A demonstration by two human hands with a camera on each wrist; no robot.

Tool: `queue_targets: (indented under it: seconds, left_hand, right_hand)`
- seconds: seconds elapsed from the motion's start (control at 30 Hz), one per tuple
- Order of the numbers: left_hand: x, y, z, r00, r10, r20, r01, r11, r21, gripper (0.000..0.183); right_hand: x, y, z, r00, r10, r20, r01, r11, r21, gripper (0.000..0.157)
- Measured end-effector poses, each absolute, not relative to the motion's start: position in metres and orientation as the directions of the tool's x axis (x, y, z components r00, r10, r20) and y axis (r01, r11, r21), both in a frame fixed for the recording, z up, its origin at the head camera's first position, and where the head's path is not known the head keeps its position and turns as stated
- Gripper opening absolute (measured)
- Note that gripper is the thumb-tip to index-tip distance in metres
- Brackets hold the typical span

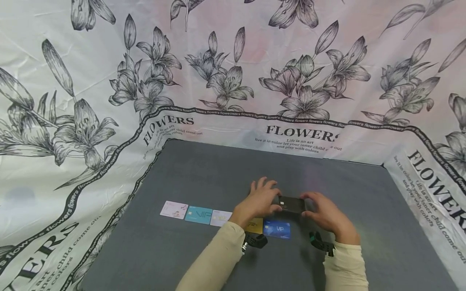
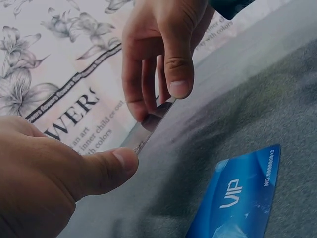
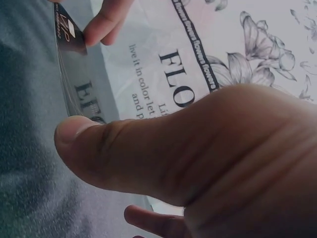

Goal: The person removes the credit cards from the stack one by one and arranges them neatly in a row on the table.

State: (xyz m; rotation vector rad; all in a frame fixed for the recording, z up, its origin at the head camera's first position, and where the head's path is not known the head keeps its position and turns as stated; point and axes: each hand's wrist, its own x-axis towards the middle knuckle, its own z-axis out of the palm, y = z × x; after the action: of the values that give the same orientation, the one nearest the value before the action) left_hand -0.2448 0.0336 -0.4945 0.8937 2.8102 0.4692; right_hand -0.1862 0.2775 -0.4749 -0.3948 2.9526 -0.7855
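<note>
A black glossy VIP card (image 1: 291,204) is held off the grey surface between my two hands. My left hand (image 1: 257,201) pinches its left end, the other fingers spread. At the right end, my right hand (image 1: 325,213) holds it between thumb and fingers. The right wrist view shows the card (image 3: 72,39) at a steep slant, its shiny face mirroring the printed cloth. Just below the hands lies a blue VIP card (image 1: 277,229), flat, also seen in the left wrist view (image 2: 237,198). Beside it, a gold card (image 1: 255,226) is partly covered by the left wrist.
The row continues leftward with a pale VIP card (image 1: 220,218), a teal VIP card (image 1: 198,215) and a white card with pink print (image 1: 174,209). All lie on the grey tabletop (image 1: 204,169). Flower-printed cloth (image 1: 233,129) rises behind it and along both sides.
</note>
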Motion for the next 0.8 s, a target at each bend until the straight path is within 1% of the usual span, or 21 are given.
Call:
queue_targets:
  seconds: [0.3,0.53,0.8]
  left_hand:
    - [-0.237,0.039,-0.495,-0.792,0.61,-0.038,0.562,0.752,0.344,0.047]
    - [-0.233,0.049,-0.5,-0.787,0.616,-0.015,0.583,0.753,0.305,0.047]
    - [-0.223,0.058,-0.505,-0.772,0.635,-0.029,0.598,0.741,0.306,0.047]
  right_hand:
    - [-0.175,0.286,-0.475,-0.966,-0.26,0.0,-0.226,0.841,-0.491,0.048]
    - [-0.169,0.294,-0.477,-0.969,-0.246,-0.024,-0.203,0.847,-0.491,0.05]
    - [-0.163,0.302,-0.478,-0.974,-0.223,-0.048,-0.173,0.86,-0.481,0.052]
